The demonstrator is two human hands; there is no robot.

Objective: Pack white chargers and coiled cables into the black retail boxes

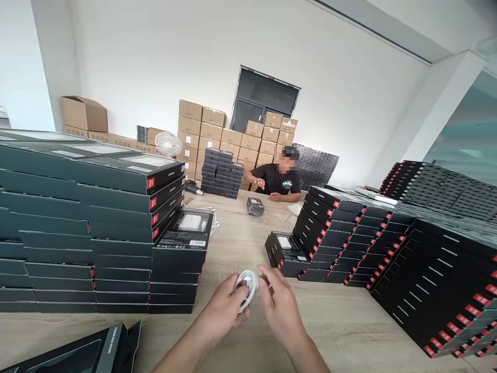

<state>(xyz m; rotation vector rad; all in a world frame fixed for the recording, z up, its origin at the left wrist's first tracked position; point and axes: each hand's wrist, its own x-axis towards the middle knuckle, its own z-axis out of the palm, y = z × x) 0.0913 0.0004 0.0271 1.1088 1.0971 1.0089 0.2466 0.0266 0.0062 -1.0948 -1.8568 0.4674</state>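
Note:
A coiled white cable (251, 291) is pinched between the thumb and fingers of my left hand (230, 300), low in the middle of the view. Just right of the coil is my right hand (280, 303), its fingers bent and apart, the fingertips close to the coil's right edge. Whether those fingertips touch the cable is hard to tell. Both hands are above the light wooden table (233, 248).
Stacked black boxes (116, 259) stand on the left, with more black boxes (330, 233) on the right. An open black package (104, 352) lies at the lower left. Across the table sits a person (281, 178) behind a small wrapped box pile (255, 206).

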